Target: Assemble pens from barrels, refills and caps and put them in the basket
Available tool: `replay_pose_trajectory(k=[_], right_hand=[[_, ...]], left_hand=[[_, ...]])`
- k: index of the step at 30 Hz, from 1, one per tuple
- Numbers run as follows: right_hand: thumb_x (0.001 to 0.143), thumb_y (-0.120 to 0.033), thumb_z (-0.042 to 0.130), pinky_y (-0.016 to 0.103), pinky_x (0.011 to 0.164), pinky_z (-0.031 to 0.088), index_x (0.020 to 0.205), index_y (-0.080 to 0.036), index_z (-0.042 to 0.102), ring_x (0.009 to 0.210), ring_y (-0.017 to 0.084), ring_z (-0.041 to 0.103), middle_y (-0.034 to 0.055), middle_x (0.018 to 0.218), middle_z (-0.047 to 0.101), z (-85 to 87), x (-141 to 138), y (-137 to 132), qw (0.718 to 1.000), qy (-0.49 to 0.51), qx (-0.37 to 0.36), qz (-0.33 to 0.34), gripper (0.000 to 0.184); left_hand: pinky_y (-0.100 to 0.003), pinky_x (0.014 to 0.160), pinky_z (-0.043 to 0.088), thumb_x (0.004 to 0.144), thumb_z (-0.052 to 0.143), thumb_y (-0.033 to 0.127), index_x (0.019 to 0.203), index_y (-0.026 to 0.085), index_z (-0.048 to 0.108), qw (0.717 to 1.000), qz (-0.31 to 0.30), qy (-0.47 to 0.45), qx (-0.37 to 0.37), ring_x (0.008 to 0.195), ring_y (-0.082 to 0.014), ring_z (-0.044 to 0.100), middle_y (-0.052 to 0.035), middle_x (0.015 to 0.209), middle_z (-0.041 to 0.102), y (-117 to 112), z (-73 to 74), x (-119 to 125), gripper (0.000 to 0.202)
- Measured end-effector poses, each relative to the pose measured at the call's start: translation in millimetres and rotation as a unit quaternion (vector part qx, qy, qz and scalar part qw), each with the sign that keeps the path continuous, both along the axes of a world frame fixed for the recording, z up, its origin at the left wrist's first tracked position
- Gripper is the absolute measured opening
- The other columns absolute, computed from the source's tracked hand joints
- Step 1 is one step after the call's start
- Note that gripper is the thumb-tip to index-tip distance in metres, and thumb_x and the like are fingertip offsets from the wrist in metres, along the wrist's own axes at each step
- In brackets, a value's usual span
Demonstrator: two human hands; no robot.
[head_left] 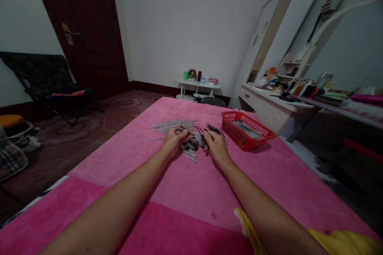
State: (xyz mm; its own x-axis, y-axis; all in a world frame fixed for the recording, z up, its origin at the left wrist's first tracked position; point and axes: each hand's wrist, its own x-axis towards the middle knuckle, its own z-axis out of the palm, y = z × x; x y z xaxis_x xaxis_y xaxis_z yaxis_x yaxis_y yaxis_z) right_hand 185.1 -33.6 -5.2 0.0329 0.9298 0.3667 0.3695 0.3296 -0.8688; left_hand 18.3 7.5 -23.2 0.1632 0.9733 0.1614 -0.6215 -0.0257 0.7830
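I lean in with both forearms reaching over the pink cloth (197, 185); what lies under it I can't tell. My left hand (176, 140) is closed around a pale tube (180, 128), thumb pressed on it from above, probably because something so slim needs a pinch to keep it from rolling. My right hand (216, 145) has its fingers drawn together beside the dark rods (214, 128), but whether it grips anything I can't tell.

The loose tubes (170, 123) lie just beyond my left hand, most of them side by side and pointing roughly the same way, which I'd guess makes them easy to pick up singly. The rods fan out just past my right hand, so each kind seems sorted to the side that handles it. Black bits (191, 146) are heaped between my hands, with short white pieces (189, 155) nearer me, presumably in the middle so either hand can get at them.

The red basket (235, 134) stands to the right of my right hand, apart from it, holding more slim sticks (248, 128). Its walls likely keep those from mixing with the loose ones.
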Motion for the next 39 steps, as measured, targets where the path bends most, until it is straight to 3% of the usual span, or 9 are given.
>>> replay_pose_trajectory(k=[3,7,11,15,20,24,28,32,39], right_hand=[[0.080,-0.047,0.056,0.020,0.038,0.040,0.077,-0.018,0.056,0.045,0.012,0.054,-0.0011,0.061,0.059,2.3,-1.0,-1.4,1.000,0.009,0.020,-0.006,0.029],[0.085,-0.052,0.047,0.021,0.033,0.036,0.069,-0.018,0.054,0.037,0.011,0.049,-0.0008,0.054,0.056,1.8,-0.9,-1.1,1.000,-0.004,-0.018,-0.001,0.038],[0.081,-0.044,0.056,0.020,0.038,0.040,0.080,-0.019,0.056,0.045,0.012,0.054,-0.0023,0.059,0.058,-1.3,0.5,1.0,1.000,0.008,0.025,-0.002,0.025],[0.086,-0.049,0.047,0.020,0.034,0.036,0.070,-0.019,0.052,0.038,0.011,0.049,-0.0034,0.050,0.052,-1.4,0.8,1.5,1.000,0.001,-0.006,0.009,0.035],[0.081,-0.044,0.056,0.019,0.036,0.040,0.077,-0.019,0.055,0.045,0.011,0.054,-0.0023,0.061,0.058,1.3,-0.5,-0.1,1.000,0.019,0.011,0.014,0.026],[0.086,-0.048,0.048,0.020,0.033,0.037,0.070,-0.019,0.053,0.038,0.011,0.050,-0.0027,0.053,0.054,1.3,-0.1,-0.3,1.000,-0.008,-0.002,0.013,0.034],[0.082,-0.045,0.055,0.019,0.036,0.040,0.075,-0.018,0.055,0.045,0.011,0.054,-0.0018,0.060,0.058,1.8,0.6,0.2,1.000,0.006,0.017,0.008,0.028],[0.081,-0.048,0.053,0.019,0.032,0.037,0.069,-0.017,0.055,0.038,0.011,0.050,-0.0017,0.052,0.056,-1.2,0.7,3.1,0.999,0.028,-0.028,0.031,0.033],[0.073,-0.055,0.058,0.017,0.031,0.034,0.067,-0.015,0.054,0.035,0.008,0.048,0.0000,0.053,0.057,-4.0,2.1,6.2,0.972,0.171,-0.150,0.064,0.040]], left_hand=[[-0.024,0.064,0.058,0.054,0.087,0.023,0.084,0.013,0.053,1.000,0.002,-0.003,-0.003,0.069,-0.0150,0.070,-0.0064,0.084,0.072,-0.4,0.6,-0.3,0.047],[-0.024,0.065,0.058,0.054,0.087,0.024,0.084,0.013,0.053,1.000,0.002,0.003,0.000,0.070,-0.0150,0.070,-0.0062,0.084,0.072,-0.7,1.7,-0.8,0.046],[-0.025,0.067,0.057,0.056,0.086,0.024,0.083,0.013,0.053,1.000,0.000,0.010,0.001,0.070,-0.0152,0.070,-0.0064,0.085,0.072,0.4,0.7,-1.3,0.044],[-0.025,0.067,0.057,0.055,0.086,0.026,0.083,0.013,0.054,1.000,-0.001,0.012,0.003,0.069,-0.0145,0.069,-0.0052,0.081,0.071,0.9,-0.2,-1.0,0.045],[-0.024,0.067,0.057,0.053,0.087,0.026,0.083,0.013,0.054,1.000,0.000,0.009,-0.001,0.068,-0.0142,0.069,-0.0041,0.079,0.070,-0.3,1.1,-0.7,0.046],[-0.025,0.066,0.057,0.054,0.087,0.025,0.084,0.013,0.054,1.000,-0.005,0.010,0.001,0.069,-0.0148,0.069,-0.0055,0.082,0.071,-0.1,1.3,-1.0,0.046],[-0.024,0.065,0.057,0.055,0.086,0.026,0.084,0.013,0.054,1.000,0.001,0.009,0.000,0.068,-0.0146,0.069,-0.0048,0.081,0.071,-0.1,1.0,-1.1,0.045],[-0.023,0.067,0.057,0.056,0.086,0.026,0.084,0.013,0.054,1.000,-0.005,0.017,0.020,0.073,-0.0149,0.069,-0.0064,0.086,0.071,-1.9,0.9,-1.3,0.045],[-0.027,0.071,0.057,0.054,0.087,0.026,0.083,0.013,0.053,0.998,-0.014,0.035,0.057,0.080,-0.0181,0.069,-0.0090,0.090,0.072,-6.3,5.2,-0.1,0.046]])
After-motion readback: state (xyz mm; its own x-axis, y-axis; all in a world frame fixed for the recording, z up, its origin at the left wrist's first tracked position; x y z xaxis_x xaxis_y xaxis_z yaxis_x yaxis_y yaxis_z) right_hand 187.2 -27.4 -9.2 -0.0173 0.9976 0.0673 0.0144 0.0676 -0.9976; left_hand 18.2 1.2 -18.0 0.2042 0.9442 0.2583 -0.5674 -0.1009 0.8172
